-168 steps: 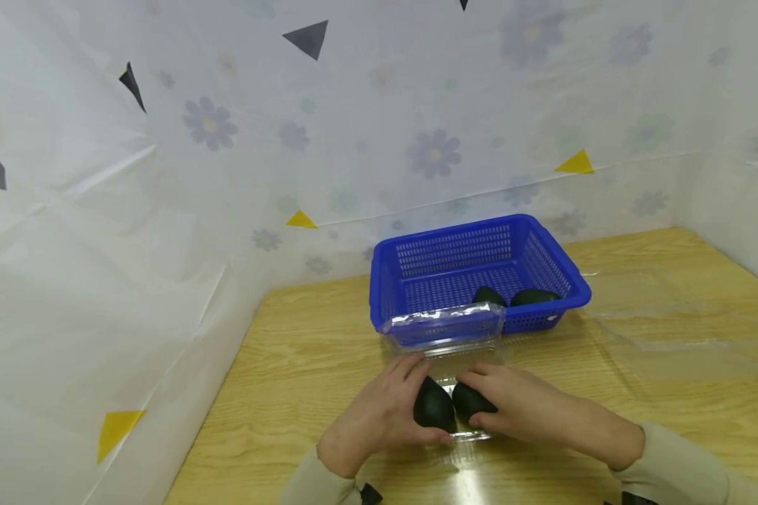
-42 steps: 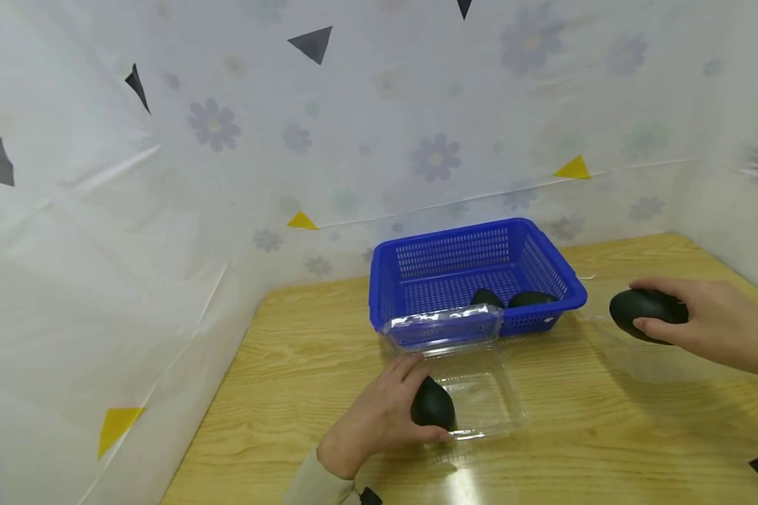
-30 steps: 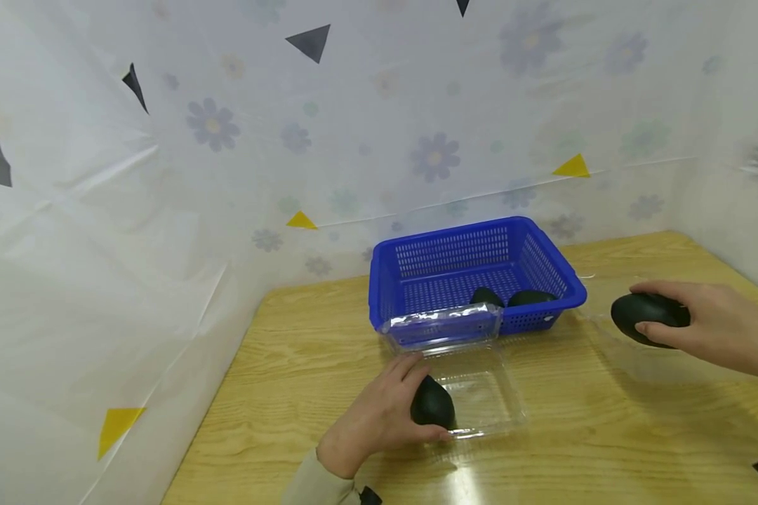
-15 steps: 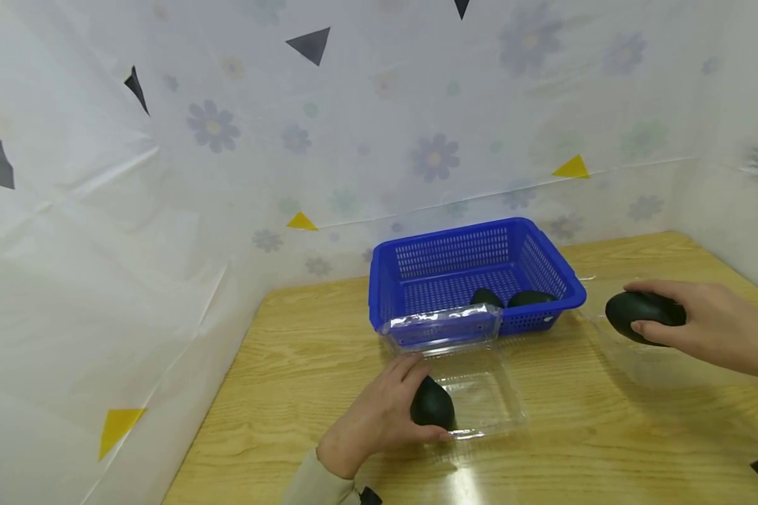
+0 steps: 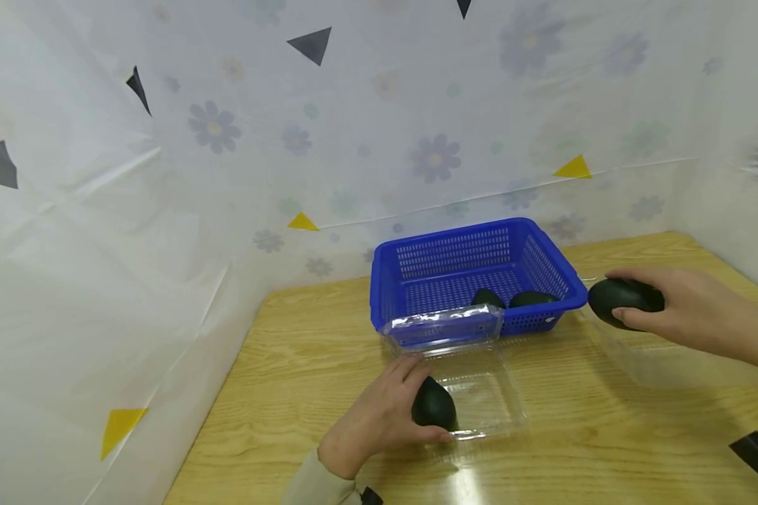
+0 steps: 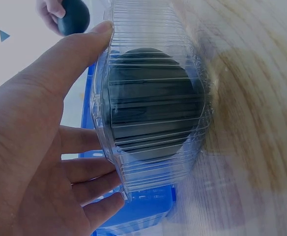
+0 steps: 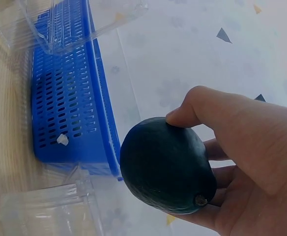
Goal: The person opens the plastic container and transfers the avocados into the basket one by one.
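In the head view, my left hand (image 5: pixel 385 414) holds a clear plastic clamshell container (image 5: pixel 514 400) at its left side, thumb and fingertips on the rim. One dark green avocado (image 5: pixel 434 405) sits in that container beside my palm; through the ribbed plastic wall the left wrist view shows the avocado (image 6: pixel 148 103) too. My right hand (image 5: pixel 701 315) grips another avocado (image 5: pixel 622 303) in the air, just right of the blue basket's corner. In the right wrist view this avocado (image 7: pixel 163 167) has its stem end toward the palm, with my thumb on top.
A blue perforated basket (image 5: pixel 455 252) stands at the back with two avocados inside, one (image 5: pixel 488 298) left of the other (image 5: pixel 533 299). The container's raised lid (image 5: pixel 442 326) leans by its front. More clear plastic packaging (image 5: pixel 669 365) lies at right. Patterned sheeting (image 5: pixel 354 140) rises behind the table.
My right hand has carried an avocado out of the container to the right, hovered there, then shifted slightly left and up toward the basket. My left hand has stayed on the container.
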`<control>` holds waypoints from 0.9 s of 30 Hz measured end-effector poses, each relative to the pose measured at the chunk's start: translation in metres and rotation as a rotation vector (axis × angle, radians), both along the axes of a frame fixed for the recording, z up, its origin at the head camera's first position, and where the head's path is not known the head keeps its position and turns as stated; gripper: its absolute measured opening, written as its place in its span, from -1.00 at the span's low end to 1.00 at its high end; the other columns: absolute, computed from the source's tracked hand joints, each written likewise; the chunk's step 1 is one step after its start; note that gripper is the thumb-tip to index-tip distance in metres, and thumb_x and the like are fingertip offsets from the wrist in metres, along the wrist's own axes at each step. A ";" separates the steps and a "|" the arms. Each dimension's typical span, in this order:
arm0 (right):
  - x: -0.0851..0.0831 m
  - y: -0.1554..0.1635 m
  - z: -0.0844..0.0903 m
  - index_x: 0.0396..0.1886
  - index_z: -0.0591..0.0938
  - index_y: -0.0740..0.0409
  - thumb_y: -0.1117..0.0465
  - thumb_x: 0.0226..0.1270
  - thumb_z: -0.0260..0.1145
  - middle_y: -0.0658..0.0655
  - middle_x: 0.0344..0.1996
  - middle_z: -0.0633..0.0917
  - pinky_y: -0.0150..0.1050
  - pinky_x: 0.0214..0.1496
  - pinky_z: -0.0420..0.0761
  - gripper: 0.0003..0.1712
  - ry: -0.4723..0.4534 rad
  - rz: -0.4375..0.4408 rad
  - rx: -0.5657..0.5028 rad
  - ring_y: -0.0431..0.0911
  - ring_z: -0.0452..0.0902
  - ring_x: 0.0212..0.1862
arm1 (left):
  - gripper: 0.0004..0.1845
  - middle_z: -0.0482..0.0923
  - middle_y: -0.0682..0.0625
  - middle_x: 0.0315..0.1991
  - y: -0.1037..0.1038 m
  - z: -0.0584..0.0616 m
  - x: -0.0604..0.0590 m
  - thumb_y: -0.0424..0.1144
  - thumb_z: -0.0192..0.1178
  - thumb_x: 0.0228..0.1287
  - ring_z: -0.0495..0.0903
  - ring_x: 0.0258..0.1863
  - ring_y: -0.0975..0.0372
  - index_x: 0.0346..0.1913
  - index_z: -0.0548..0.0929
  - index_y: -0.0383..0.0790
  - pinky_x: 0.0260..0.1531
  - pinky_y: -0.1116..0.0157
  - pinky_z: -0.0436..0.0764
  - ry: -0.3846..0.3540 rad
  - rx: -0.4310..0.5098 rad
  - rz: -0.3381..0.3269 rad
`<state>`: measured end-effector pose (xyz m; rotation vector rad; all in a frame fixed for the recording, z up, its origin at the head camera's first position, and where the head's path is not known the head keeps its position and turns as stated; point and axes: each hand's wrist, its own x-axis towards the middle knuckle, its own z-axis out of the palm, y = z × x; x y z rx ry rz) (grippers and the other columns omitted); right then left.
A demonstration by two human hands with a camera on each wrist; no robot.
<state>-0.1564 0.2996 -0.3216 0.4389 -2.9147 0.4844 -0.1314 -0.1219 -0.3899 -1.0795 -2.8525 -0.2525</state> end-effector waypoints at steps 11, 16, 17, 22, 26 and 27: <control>-0.021 -0.016 0.014 0.26 0.51 0.30 0.09 0.28 0.42 0.28 -0.09 0.71 -0.27 -0.45 0.44 -0.37 0.034 0.071 0.022 -0.13 0.51 -0.35 | 0.02 0.31 -0.11 0.44 -0.001 -0.003 -0.002 0.41 0.37 -0.05 0.32 0.44 0.06 0.40 0.39 -0.14 0.38 0.14 0.46 -0.014 0.001 0.006; -0.035 -0.025 0.019 0.32 0.47 0.24 0.06 0.32 0.38 0.25 -0.05 0.69 -0.29 -0.44 0.42 -0.36 0.003 0.103 0.007 -0.14 0.47 -0.35 | 0.03 0.30 -0.11 0.45 -0.002 -0.003 -0.002 0.42 0.35 -0.03 0.31 0.44 0.07 0.41 0.38 -0.14 0.38 0.15 0.46 -0.025 0.008 0.003; -0.038 -0.027 0.020 0.33 0.46 0.24 0.05 0.34 0.37 0.25 -0.04 0.68 -0.29 -0.44 0.42 -0.35 -0.009 0.108 0.006 -0.14 0.47 -0.35 | 0.03 0.30 -0.11 0.45 -0.002 -0.003 -0.002 0.42 0.35 -0.03 0.31 0.44 0.07 0.42 0.37 -0.14 0.38 0.15 0.46 -0.030 0.009 0.004; -0.055 -0.039 0.022 0.26 0.50 0.26 0.05 0.33 0.37 0.20 -0.14 0.69 -0.28 -0.46 0.43 -0.40 -0.030 0.129 -0.005 -0.14 0.47 -0.38 | 0.03 0.30 -0.11 0.45 -0.001 -0.002 -0.002 0.41 0.36 -0.04 0.31 0.44 0.07 0.41 0.38 -0.14 0.38 0.15 0.46 -0.025 0.003 0.004; -0.070 -0.048 0.022 0.25 0.50 0.30 0.06 0.32 0.37 0.23 -0.15 0.69 -0.26 -0.46 0.43 -0.39 -0.036 0.146 -0.005 -0.12 0.48 -0.39 | 0.03 0.31 -0.11 0.45 0.000 -0.002 -0.003 0.43 0.35 -0.04 0.31 0.44 0.07 0.41 0.38 -0.14 0.38 0.16 0.45 -0.010 -0.009 -0.003; -0.074 -0.050 0.021 0.26 0.49 0.32 0.06 0.33 0.36 0.26 -0.12 0.69 -0.25 -0.45 0.43 -0.38 -0.036 0.152 -0.002 -0.11 0.48 -0.37 | 0.03 0.30 -0.11 0.45 0.000 -0.002 -0.003 0.43 0.35 -0.04 0.31 0.45 0.07 0.41 0.38 -0.14 0.39 0.16 0.45 -0.009 -0.011 -0.003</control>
